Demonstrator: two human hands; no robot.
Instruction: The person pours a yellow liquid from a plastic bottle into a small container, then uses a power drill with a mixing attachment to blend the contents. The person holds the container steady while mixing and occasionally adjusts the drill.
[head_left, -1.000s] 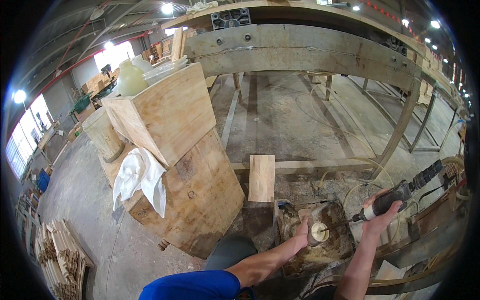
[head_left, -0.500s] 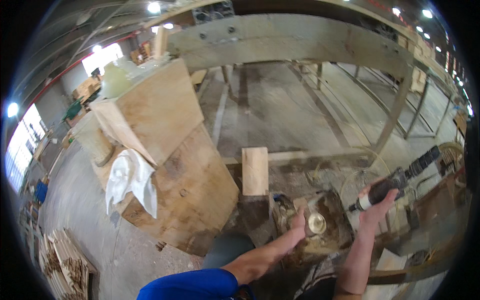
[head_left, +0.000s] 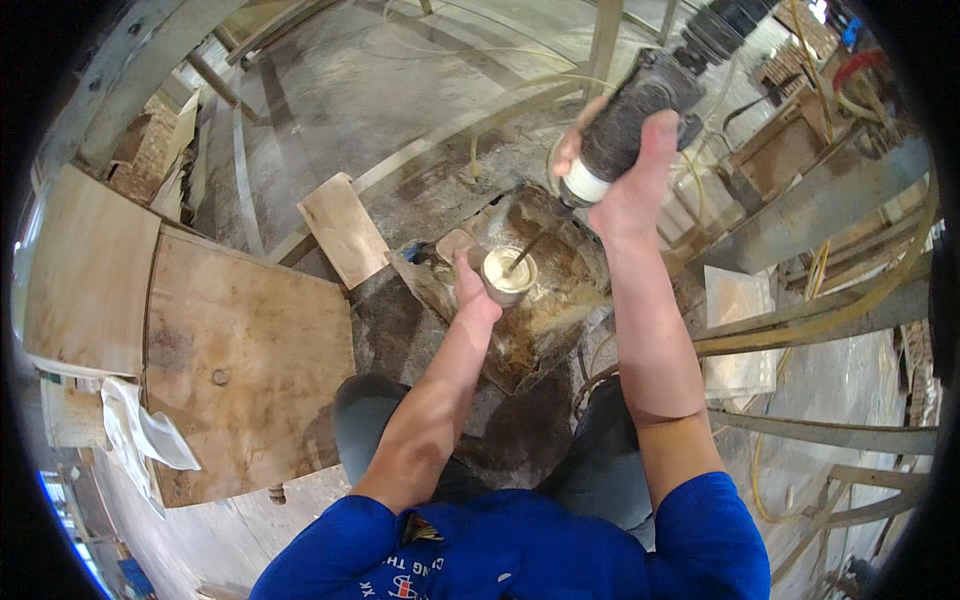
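Observation:
My left hand (head_left: 472, 290) is closed around the side of a small round cup (head_left: 511, 294) of pale cream liquid. In my right hand (head_left: 638, 190) is a dark, drill-like power tool (head_left: 632, 118) with a white band, held tilted. Its thin rod (head_left: 536, 246) slants down from the tool into the liquid. My right fingers wrap the tool's body. How deep the rod reaches is hidden by the liquid. Below the cup lies a stained, crusted brown sheet (head_left: 530, 355). A small light flap-like piece (head_left: 455, 243) shows beside my left fingers.
To the left stands a wooden cabinet-like piece (head_left: 250, 360), with a white cloth (head_left: 145, 430) over its edge. A pale wooden block (head_left: 343, 228) lies beyond the cup. Metal frame bars (head_left: 830, 310) and a yellowish hose (head_left: 880, 305) run along the right. My knees flank the sheet.
The view has swung downward and right. My right hand has brought the tool from beside the cup to over it, and the rod is now in the liquid. My left hand keeps the cup.

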